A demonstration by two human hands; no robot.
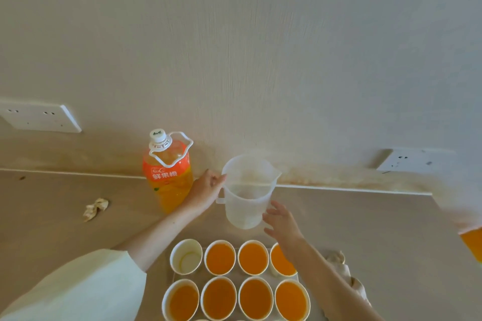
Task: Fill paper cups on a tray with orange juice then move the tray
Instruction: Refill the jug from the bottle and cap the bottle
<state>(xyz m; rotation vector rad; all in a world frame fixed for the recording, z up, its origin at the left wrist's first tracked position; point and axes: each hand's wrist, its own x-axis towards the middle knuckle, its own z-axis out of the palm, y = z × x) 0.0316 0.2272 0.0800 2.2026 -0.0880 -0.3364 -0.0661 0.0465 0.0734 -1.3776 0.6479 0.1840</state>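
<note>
A clear plastic jug point(247, 198), with no juice in it, stands on the counter behind the tray. My left hand point(206, 190) grips its handle on the left side. My right hand point(281, 221) is open, fingers spread, at the jug's lower right wall. A capped orange juice bottle point(168, 174) stands left of the jug against the wall. On the white tray point(303, 279) at the bottom sit several paper cups filled with juice point(220, 258). The back-left cup point(186, 257) holds no juice.
A crumpled tissue point(95, 208) lies on the counter at the left. A crumpled cloth point(344, 268) lies right of the tray. Wall sockets sit at the left point(39, 117) and right point(407, 160). An orange object point(473, 245) shows at the right edge.
</note>
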